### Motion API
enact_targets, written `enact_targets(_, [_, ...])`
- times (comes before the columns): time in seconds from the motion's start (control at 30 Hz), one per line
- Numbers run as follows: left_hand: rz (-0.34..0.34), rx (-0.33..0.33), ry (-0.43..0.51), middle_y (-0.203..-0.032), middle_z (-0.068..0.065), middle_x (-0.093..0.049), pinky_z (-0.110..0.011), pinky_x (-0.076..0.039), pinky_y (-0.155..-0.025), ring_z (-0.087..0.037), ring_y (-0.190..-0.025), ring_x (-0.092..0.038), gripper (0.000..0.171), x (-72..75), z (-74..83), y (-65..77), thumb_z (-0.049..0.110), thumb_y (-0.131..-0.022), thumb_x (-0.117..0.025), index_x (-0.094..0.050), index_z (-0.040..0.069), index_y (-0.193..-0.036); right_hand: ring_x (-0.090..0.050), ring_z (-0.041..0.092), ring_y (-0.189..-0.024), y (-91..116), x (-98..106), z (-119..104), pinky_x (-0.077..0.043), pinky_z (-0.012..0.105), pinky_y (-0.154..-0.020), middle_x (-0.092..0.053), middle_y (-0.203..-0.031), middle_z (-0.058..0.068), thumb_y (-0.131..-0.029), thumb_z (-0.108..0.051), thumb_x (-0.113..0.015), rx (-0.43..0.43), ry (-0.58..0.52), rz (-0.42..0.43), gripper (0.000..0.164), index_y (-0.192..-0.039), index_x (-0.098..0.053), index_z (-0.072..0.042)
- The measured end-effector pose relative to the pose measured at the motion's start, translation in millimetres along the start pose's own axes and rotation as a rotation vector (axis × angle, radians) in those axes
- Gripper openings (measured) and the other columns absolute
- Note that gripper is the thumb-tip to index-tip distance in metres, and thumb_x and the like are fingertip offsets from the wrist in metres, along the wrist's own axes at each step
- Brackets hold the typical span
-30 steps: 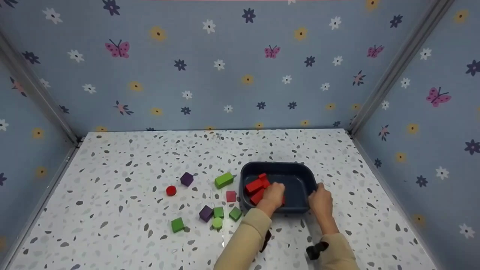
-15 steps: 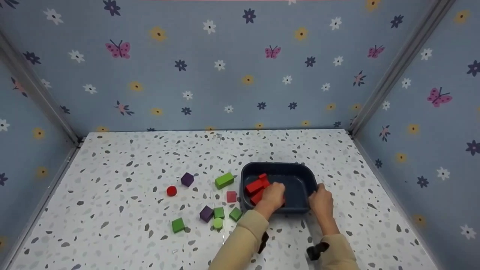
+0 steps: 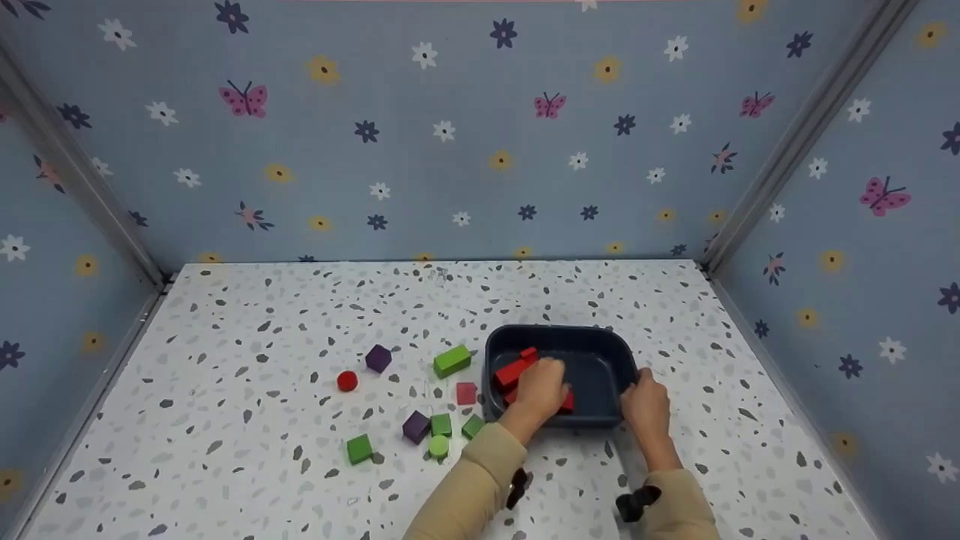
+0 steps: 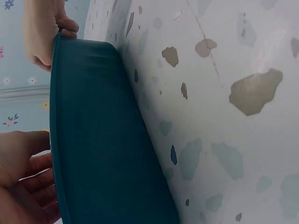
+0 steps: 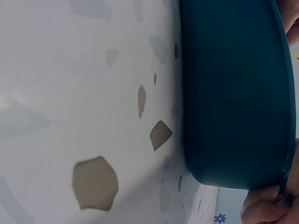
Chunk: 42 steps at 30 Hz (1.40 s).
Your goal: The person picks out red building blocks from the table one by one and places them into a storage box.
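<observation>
A dark blue plastic container (image 3: 607,375) stands on the right half of the table with several red blocks (image 3: 512,373) at its left side. My left hand (image 3: 541,386) is over those blocks, inside the near rim, and hides part of them. In the left wrist view the left hand (image 4: 23,182) shows its fingers loosely bent behind the container wall (image 4: 103,130), with no block visible in them. At the container's right end my right hand (image 3: 646,409) grips the rim; the right wrist view shows its fingers (image 5: 264,207) pinching the corner.
Left of the container lie a light green block (image 3: 452,361), a pink cube (image 3: 466,393), several green pieces (image 3: 359,449), two purple cubes (image 3: 379,358) and a red round piece (image 3: 347,381). Patterned walls (image 3: 480,150) enclose the speckled table (image 3: 262,337).
My left hand has shifted slightly up and left within the container, and a red block now shows to its right. The right hand keeps its grip on the rim.
</observation>
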<state>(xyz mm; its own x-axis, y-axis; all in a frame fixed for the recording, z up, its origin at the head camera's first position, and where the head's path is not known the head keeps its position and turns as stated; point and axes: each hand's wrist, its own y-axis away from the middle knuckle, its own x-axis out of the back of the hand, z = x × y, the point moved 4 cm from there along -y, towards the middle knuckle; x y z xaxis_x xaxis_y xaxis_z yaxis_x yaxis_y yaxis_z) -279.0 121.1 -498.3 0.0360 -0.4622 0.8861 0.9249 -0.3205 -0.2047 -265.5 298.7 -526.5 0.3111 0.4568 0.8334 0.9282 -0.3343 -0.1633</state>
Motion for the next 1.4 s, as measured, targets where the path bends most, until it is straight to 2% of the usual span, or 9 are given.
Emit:
enact_targets(0.23, [0.075, 0.007, 0.041, -0.075, -0.005, -0.057, -0.032, -0.047, -0.057, -0.020, -0.069, -0.059, 0.014, 12.3, -5.2, 8.4, 0.018, -0.076, -0.068, -0.059, 0.007, -0.076, -0.057, 0.041, -0.078, 0, 0, 0, -0.044, 0.048, -0.063, -0.056, -0.092, 0.032, -0.082, 0.000, -0.045, -0.010, 0.005, -0.026, 0.024, -0.103, -0.050, 0.009])
enact_targets(0.4, [0.136, 0.006, 0.067, -0.076, -0.004, -0.059, -0.031, -0.048, -0.058, -0.019, -0.070, -0.060, 0.013, 22.2, -10.7, 16.1, 0.016, -0.075, -0.069, -0.062, 0.007, -0.079, -0.058, 0.038, -0.075, -1, 0, 0, -0.045, 0.047, -0.062, -0.057, -0.090, 0.031, -0.082, -0.001, -0.045, -0.021, 0.003, -0.031, 0.024, -0.103, -0.050, 0.009])
enact_targets(0.67, [0.203, 0.006, 0.083, -0.083, -0.004, -0.062, -0.032, -0.049, -0.064, -0.020, -0.076, -0.060, 0.017, 33.1, -17.4, 25.9, 0.015, -0.075, -0.068, -0.065, 0.005, -0.088, -0.057, 0.040, -0.076, 1, 1, 0, -0.044, 0.049, -0.062, -0.056, -0.091, 0.032, -0.082, -0.002, -0.045, -0.036, 0.008, -0.036, 0.024, -0.104, -0.050, 0.008])
enact_targets(0.83, [0.269, -0.007, 0.093, -0.078, -0.004, -0.061, -0.031, -0.048, -0.063, -0.020, -0.072, -0.059, 0.015, 42.3, -23.7, 33.9, 0.013, -0.073, -0.069, -0.065, 0.004, -0.085, -0.057, 0.042, -0.079, 1, 2, -1, -0.043, 0.050, -0.064, -0.056, -0.092, 0.032, -0.083, -0.002, -0.045, -0.030, 0.002, -0.031, 0.024, -0.104, -0.050, 0.008])
enact_targets(1.0, [0.307, -0.006, 0.098, -0.077, -0.006, -0.059, -0.031, -0.047, -0.063, -0.022, -0.072, -0.059, 0.015, 51.6, -36.6, 41.4, 0.011, -0.073, -0.069, -0.064, 0.003, -0.085, -0.057, 0.042, -0.079, 2, 2, -3, -0.044, 0.049, -0.063, -0.056, -0.091, 0.033, -0.082, 0.000, -0.044, 0.007, -0.024, -0.011, 0.024, -0.103, -0.050, 0.010])
enact_targets(1.27, [0.337, 0.066, 0.144, -0.079, -0.007, -0.060, -0.032, -0.047, -0.060, -0.021, -0.072, -0.059, 0.014, 61.2, -60.3, 56.0, 0.009, -0.075, -0.066, -0.064, 0.001, -0.087, -0.057, 0.042, -0.081, 3, 2, -2, -0.044, 0.048, -0.065, -0.056, -0.093, 0.032, -0.083, -0.001, -0.044, 0.001, -0.024, -0.021, 0.025, -0.105, -0.049, 0.010])
enact_targets(1.4, [0.348, 0.099, 0.130, -0.078, -0.006, -0.060, -0.031, -0.047, -0.058, -0.019, -0.069, -0.059, 0.014, 65.0, -71.9, 62.5, 0.009, -0.075, -0.067, -0.064, 0.001, -0.087, -0.057, 0.041, -0.079, 2, 3, -2, -0.044, 0.049, -0.064, -0.057, -0.090, 0.032, -0.082, -0.001, -0.044, 0.009, -0.024, -0.023, 0.024, -0.103, -0.049, 0.010])
